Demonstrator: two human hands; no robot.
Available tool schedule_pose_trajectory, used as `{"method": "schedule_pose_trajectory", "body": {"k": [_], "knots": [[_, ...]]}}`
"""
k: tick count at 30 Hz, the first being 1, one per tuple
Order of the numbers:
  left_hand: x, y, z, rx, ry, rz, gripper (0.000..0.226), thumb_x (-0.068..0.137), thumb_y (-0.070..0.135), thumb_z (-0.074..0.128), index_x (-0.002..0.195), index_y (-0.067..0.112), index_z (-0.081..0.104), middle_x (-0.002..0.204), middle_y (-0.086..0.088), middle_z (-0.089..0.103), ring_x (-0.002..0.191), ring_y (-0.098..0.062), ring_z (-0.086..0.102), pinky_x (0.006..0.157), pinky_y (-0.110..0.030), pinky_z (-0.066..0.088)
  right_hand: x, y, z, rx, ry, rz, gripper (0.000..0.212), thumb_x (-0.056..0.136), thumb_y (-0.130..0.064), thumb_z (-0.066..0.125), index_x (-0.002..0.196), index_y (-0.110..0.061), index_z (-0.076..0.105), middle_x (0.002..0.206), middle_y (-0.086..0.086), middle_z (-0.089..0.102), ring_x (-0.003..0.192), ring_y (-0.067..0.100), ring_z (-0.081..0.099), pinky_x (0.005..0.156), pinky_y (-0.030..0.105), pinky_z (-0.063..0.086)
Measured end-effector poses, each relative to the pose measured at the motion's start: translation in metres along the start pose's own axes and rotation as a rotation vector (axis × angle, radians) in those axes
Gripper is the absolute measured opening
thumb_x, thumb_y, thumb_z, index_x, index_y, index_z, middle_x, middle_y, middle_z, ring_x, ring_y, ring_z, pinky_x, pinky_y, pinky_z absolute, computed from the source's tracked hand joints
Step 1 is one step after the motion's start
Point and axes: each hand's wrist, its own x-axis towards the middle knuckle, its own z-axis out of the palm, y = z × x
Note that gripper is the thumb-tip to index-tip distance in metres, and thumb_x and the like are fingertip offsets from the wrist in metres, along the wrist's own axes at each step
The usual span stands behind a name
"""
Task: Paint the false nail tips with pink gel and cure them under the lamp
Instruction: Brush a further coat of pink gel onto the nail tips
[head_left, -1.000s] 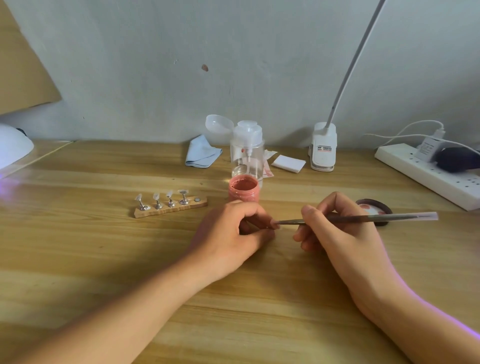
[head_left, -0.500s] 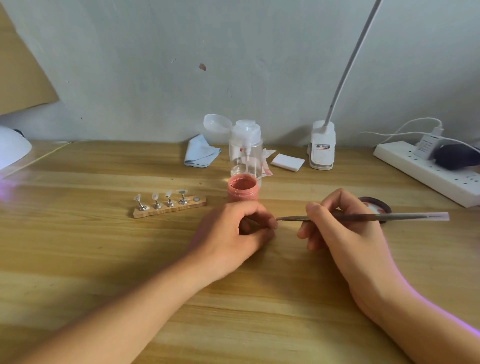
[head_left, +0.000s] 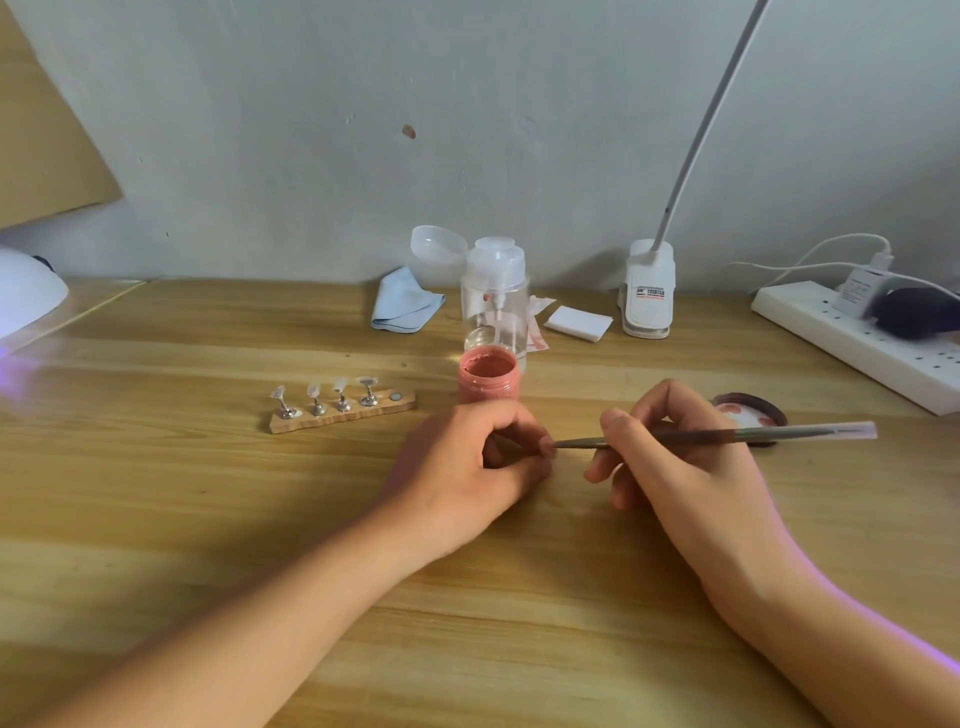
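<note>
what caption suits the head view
Right hand holds a brush at the left hand's curled fingers, near the open pink gel jar.

Smooth wood-grain table (head_left: 156, 519), metal stands (head_left: 369, 399)

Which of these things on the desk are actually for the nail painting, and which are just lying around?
In use:
brush in the right hand
pink gel jar
jar lid
wooden stand of nail tips
white curing lamp, far left

Lying about:
blue cloth
pump bottle
white pads
clip lamp
power strip
</note>
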Motion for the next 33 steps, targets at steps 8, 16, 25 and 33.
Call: {"method": "schedule_pose_trajectory", "body": {"k": [8,16,25,33], "knots": [[0.0009,-0.0021,0.0011,-0.022,-0.009,-0.010,0.017,0.081,0.028,0.077,0.084,0.041,0.068,0.080,0.028,0.067,0.063,-0.001,0.049,0.067,-0.025,0.043,0.0007,0.0016,-0.0013,0.005,0.010,0.011,0.023,0.095,-0.013,0.060,0.078,-0.004,0.048,0.061,0.011,0.068,0.044,0.013,0.050,0.045,0.017,0.042],[0.0015,-0.0038,0.0022,-0.051,0.004,-0.020,0.017,0.080,0.028,0.078,0.082,0.039,0.066,0.079,0.027,0.067,0.061,0.000,0.046,0.065,-0.023,0.039,0.0004,0.0019,-0.0011,0.001,0.003,0.009,0.022,0.095,-0.013,0.060,0.082,0.000,0.048,0.061,0.010,0.068,0.044,0.013,0.051,0.045,0.017,0.042],[0.0010,-0.0044,0.0021,-0.066,0.002,-0.019,0.016,0.081,0.031,0.078,0.085,0.039,0.065,0.074,0.027,0.065,0.061,0.001,0.048,0.064,-0.022,0.038,0.0010,0.0019,-0.0009,0.027,0.000,0.008,0.023,0.095,-0.014,0.060,0.080,-0.001,0.048,0.062,0.011,0.069,0.044,0.013,0.050,0.045,0.017,0.042],[0.0015,-0.0057,0.0018,-0.097,-0.006,-0.020,0.015,0.081,0.029,0.079,0.084,0.037,0.066,0.078,0.018,0.068,0.060,-0.001,0.048,0.065,-0.028,0.043,0.0015,0.0030,-0.0014,0.039,0.010,0.006,0.023,0.095,-0.015,0.061,0.080,-0.002,0.048,0.062,0.010,0.069,0.044,0.012,0.049,0.045,0.017,0.042]]}}
